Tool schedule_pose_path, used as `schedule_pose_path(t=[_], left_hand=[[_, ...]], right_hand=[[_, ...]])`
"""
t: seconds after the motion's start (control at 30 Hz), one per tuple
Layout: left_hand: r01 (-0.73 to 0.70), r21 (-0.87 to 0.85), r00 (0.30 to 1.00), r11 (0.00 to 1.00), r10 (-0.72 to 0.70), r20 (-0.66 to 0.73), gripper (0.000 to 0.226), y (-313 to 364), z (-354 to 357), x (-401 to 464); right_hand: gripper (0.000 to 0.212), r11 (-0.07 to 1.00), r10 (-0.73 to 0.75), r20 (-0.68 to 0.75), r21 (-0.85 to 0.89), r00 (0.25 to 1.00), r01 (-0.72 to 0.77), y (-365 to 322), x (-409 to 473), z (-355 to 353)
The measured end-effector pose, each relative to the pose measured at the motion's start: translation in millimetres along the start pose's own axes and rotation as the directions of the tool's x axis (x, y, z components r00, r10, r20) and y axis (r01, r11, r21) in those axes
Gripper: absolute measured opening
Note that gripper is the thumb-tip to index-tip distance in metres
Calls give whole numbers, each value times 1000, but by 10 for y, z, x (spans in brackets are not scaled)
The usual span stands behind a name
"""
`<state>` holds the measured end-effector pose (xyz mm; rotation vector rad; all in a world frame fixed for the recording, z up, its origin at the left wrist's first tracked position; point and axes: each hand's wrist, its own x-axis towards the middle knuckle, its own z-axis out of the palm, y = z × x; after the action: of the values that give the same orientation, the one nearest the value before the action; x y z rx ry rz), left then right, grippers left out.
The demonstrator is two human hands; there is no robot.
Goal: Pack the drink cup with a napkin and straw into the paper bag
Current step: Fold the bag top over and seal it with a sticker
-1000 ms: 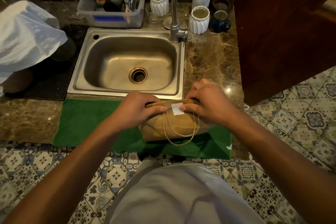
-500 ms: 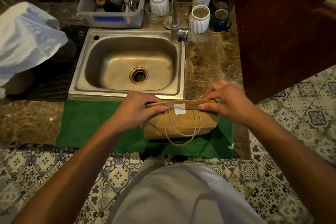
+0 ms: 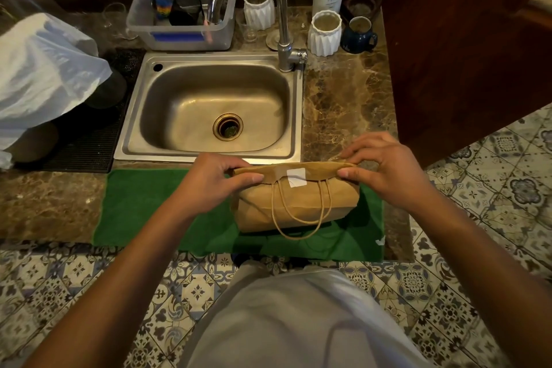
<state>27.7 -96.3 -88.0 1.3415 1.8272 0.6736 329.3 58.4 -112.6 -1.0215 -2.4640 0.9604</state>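
A white plastic bag (image 3: 44, 75) sits at the counter's (image 3: 343, 107) left edge, the steel sink (image 3: 209, 107) mid-counter. On the green towel (image 3: 143, 206) at the front edge, the left hand (image 3: 215, 181) and right hand (image 3: 385, 170) pinch the folded, stickered top of the brown paper bag (image 3: 295, 203), fingers closed on it.

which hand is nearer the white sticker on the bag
Left. The left hand pinches the bag's folded top with its thumb tip just left of the sticker; the right hand pinches the far right end, farther off.
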Motion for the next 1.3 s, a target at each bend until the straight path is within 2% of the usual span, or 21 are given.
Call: schedule_pose_path(t=[0.17,0.3,0.47,0.57,0.73,0.83,0.97,1.07,1.13,1.3], left_hand=[[42,-55,999,998,-43,-29,20,-77,-40,-90],[-5,-63,999,998,2,-53,16,-36,32,-114],[-62,-41,997,997,60,-54,11,7,49,-98],[-89,4,995,996,89,-40,9,-26,26,-139],[-101,2,992,995,101,-74,14,-110,-17,-205],[-94,13,994,996,94,-58,13,-133,14,-186],[-56,-3,995,998,56,-77,16,-174,-23,-167],[-45,-37,997,998,43,-60,9,-164,-20,-183],[-22,-60,998,998,18,-56,8,-140,11,-192],[62,-172,992,983,-79,-95,22,-248,64,-285]], right_hand=[[41,1000,-4,58,14,998,4,-45,29,1],[58,997,-56,170,-45,984,64,-288,175,-45],[41,938,-193,230,-242,954,248,-781,397,339],[36,914,-208,218,-304,954,269,-924,485,502],[29,947,-168,200,-239,965,214,-679,427,308],[35,945,-144,214,-259,966,198,-545,350,154],[27,958,-50,157,-272,986,92,-362,239,-68],[25,961,28,121,-276,992,7,-227,126,-144],[24,973,55,119,-230,991,-27,-198,77,-130],[25,992,62,109,-115,992,-49,-183,18,-112]])
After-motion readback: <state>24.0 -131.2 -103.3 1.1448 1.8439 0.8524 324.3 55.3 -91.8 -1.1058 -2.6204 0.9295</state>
